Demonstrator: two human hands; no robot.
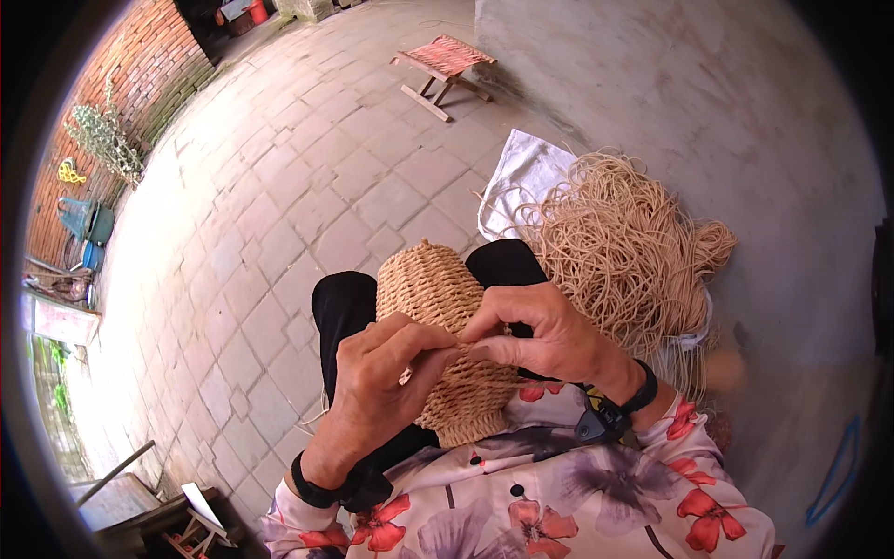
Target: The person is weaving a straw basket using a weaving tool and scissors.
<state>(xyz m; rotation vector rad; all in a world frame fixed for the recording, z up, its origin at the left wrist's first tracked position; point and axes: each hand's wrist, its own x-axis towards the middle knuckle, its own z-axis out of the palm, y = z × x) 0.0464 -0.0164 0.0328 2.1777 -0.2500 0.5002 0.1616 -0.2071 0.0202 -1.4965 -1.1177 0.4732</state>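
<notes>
A woven straw-coloured basket [428,279] lies between my black-clad knees, its narrow rim toward my floral shirt. My left hand [391,368] is over the basket's left side, thumb and fingertips closed on a thin straw-coloured cord. My right hand [531,331] meets it over the middle of the weave, thumb and forefinger pinched on the cord close to the left fingertips. The exact point of their grip is partly hidden by the fingers. Loose strands trail beside both hands.
A large tangled heap of cord [624,252] lies on a white cloth [521,182] to the right, by a grey wall [764,140]. A folding stool [445,56] stands ahead on the paving [261,233]. A brick wall, plants and containers line the left; wooden items sit at lower left.
</notes>
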